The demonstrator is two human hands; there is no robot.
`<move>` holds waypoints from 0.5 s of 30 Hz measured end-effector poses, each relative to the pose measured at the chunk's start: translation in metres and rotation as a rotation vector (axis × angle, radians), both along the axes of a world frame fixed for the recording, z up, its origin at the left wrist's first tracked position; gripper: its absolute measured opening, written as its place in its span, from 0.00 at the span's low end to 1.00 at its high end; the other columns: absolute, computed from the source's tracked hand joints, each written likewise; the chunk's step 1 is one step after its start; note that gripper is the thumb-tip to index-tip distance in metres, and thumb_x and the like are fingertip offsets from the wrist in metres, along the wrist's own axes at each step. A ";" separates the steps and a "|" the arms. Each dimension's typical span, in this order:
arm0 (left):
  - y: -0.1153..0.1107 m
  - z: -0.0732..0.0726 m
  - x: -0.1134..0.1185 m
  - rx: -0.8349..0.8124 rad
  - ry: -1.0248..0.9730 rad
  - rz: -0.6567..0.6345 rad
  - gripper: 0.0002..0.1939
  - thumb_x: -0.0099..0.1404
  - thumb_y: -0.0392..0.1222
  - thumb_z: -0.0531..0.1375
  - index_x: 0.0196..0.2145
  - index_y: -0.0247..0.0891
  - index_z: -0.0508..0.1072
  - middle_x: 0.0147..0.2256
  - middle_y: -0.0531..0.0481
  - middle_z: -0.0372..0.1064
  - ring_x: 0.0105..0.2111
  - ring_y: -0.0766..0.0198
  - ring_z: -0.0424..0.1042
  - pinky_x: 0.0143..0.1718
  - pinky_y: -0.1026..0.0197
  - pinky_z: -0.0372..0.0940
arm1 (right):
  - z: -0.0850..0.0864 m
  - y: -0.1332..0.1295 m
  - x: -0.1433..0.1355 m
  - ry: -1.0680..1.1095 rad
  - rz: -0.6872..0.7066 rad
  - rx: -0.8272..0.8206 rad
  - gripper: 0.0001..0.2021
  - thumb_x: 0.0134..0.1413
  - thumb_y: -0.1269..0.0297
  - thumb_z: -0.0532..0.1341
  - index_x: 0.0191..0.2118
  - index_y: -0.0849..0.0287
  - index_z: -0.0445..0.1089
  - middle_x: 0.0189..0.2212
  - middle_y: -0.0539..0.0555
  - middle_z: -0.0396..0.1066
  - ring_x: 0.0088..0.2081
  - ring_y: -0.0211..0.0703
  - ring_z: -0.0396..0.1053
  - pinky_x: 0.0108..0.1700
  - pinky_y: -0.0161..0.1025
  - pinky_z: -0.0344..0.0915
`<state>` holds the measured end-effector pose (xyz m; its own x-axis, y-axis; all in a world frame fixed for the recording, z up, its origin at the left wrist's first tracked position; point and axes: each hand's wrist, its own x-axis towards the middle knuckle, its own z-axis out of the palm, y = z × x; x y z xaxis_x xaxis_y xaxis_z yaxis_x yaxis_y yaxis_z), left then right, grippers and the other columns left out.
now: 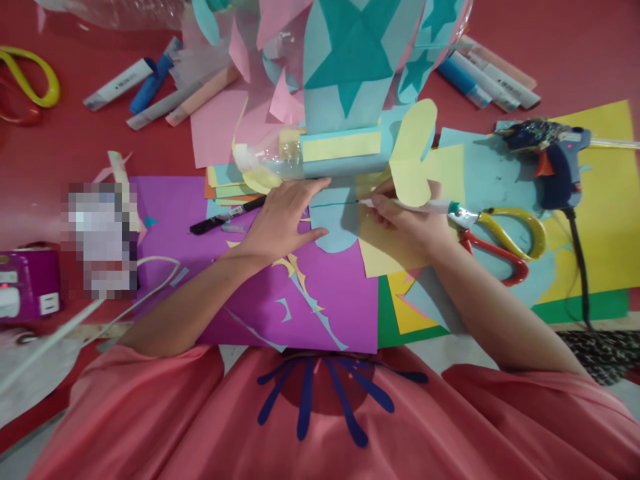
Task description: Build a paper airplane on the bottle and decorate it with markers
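Note:
A light blue paper piece [336, 227] with a rounded lower end lies in front of me, with a thin dark line across it. My left hand [280, 217] rests at its left side, fingers spread, thumb and fingertips on the paper. In my right hand [405, 217] is a white marker [435, 206] with a green end, its tip at the right end of the line. Just beyond stands or lies a clear plastic bottle [273, 153] wrapped in blue paper with a yellow strip [342, 146]. A yellow petal-like cutout [413, 157] partly overlaps the marker.
Scissors [515, 233] and a glue gun [563, 160] lie at the right, on coloured sheets. Purple paper [345, 320] with scraps is nearest me. A black marker [215, 221] lies by my left hand. More markers [120, 83] and yellow-handled scissors [47, 87] are farther left.

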<state>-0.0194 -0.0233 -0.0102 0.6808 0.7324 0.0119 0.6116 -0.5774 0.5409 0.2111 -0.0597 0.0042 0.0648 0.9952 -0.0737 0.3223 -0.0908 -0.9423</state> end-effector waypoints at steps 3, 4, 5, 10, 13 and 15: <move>0.000 0.001 0.000 -0.011 0.015 0.009 0.34 0.64 0.43 0.65 0.63 0.40 0.57 0.60 0.41 0.64 0.60 0.49 0.64 0.61 0.48 0.59 | 0.003 0.000 -0.003 -0.030 -0.008 0.011 0.07 0.47 0.72 0.63 0.22 0.56 0.67 0.18 0.46 0.66 0.21 0.34 0.60 0.31 0.40 0.64; 0.000 0.001 0.000 -0.014 0.019 0.009 0.34 0.64 0.43 0.65 0.63 0.39 0.57 0.60 0.41 0.64 0.60 0.49 0.64 0.61 0.47 0.59 | 0.004 0.000 -0.004 -0.033 -0.006 0.012 0.07 0.47 0.72 0.62 0.22 0.56 0.67 0.18 0.46 0.66 0.21 0.34 0.61 0.32 0.40 0.64; 0.000 0.001 0.001 -0.017 0.023 0.009 0.34 0.64 0.43 0.65 0.63 0.39 0.57 0.60 0.41 0.64 0.60 0.49 0.64 0.61 0.47 0.59 | 0.005 0.000 -0.005 -0.035 -0.002 0.010 0.08 0.47 0.72 0.62 0.22 0.56 0.66 0.18 0.47 0.65 0.21 0.35 0.61 0.32 0.41 0.64; 0.000 0.003 0.001 -0.028 0.024 0.011 0.34 0.64 0.43 0.65 0.63 0.41 0.57 0.60 0.42 0.64 0.60 0.49 0.63 0.61 0.47 0.59 | 0.009 0.001 -0.008 -0.054 -0.022 -0.041 0.09 0.47 0.72 0.63 0.20 0.57 0.64 0.17 0.47 0.65 0.22 0.35 0.58 0.31 0.41 0.61; 0.000 0.003 0.001 -0.030 0.020 0.016 0.34 0.64 0.43 0.65 0.64 0.42 0.57 0.59 0.42 0.64 0.60 0.49 0.63 0.61 0.46 0.59 | 0.008 0.000 -0.007 -0.022 -0.017 -0.030 0.10 0.47 0.72 0.62 0.21 0.56 0.63 0.16 0.46 0.63 0.22 0.34 0.58 0.30 0.41 0.60; 0.000 0.003 0.001 -0.035 0.018 0.012 0.34 0.64 0.43 0.65 0.64 0.42 0.57 0.59 0.43 0.64 0.60 0.49 0.63 0.61 0.46 0.59 | 0.005 -0.001 -0.005 0.002 0.001 -0.019 0.08 0.48 0.72 0.61 0.22 0.56 0.65 0.17 0.46 0.64 0.22 0.34 0.59 0.30 0.40 0.60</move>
